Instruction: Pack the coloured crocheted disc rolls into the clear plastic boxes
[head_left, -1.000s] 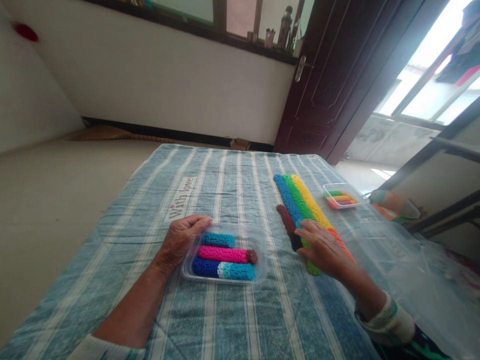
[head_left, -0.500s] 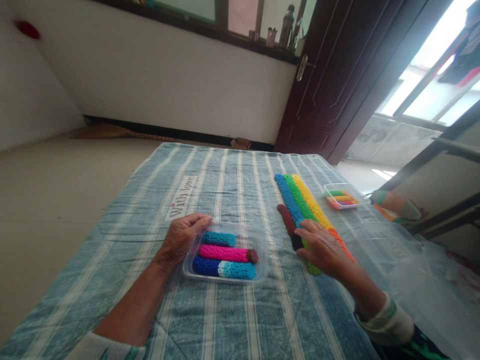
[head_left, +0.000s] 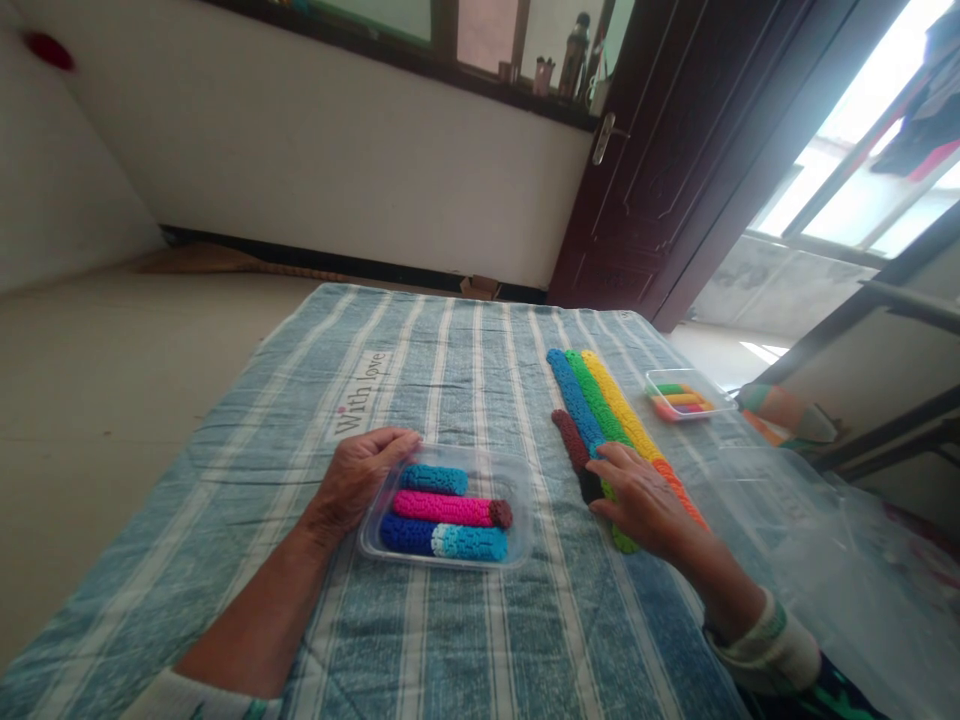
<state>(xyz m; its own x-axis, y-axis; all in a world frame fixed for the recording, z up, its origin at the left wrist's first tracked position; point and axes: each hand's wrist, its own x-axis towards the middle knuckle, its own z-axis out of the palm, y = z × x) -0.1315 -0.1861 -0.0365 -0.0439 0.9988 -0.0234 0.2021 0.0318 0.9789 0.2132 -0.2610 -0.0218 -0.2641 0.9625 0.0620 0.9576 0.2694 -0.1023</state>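
Observation:
My left hand (head_left: pixel 360 475) pinches the upper left rim of a clear plastic container (head_left: pixel 523 500) on the table. Inside it lie a short teal crocheted roll (head_left: pixel 435 480), a pink one with a brown end (head_left: pixel 450 508), and a dark blue, white and light blue one (head_left: pixel 469 542). To the right, my right hand (head_left: pixel 637 490) has its thumb and fingers around the black lower end of a brown and black crocheted roll (head_left: pixel 571 442). Its fingers also rest over the long blue roll (head_left: pixel 574 395); a green roll (head_left: pixel 600 400) and a yellow-orange roll (head_left: pixel 619 405) lie beside that, partly covered by the hand.
A second clear container (head_left: pixel 694 378) with several colourful rolls stands at the table's right edge. Clear plastic (head_left: pixel 795 500) lies at the right. The striped tablecloth (head_left: pixel 450 360) covers the table; a dark door (head_left: pixel 660 150) stands behind.
Both hands keep their places on the container and the rolls. The whole view has shifted very slightly; nothing else has visibly moved.

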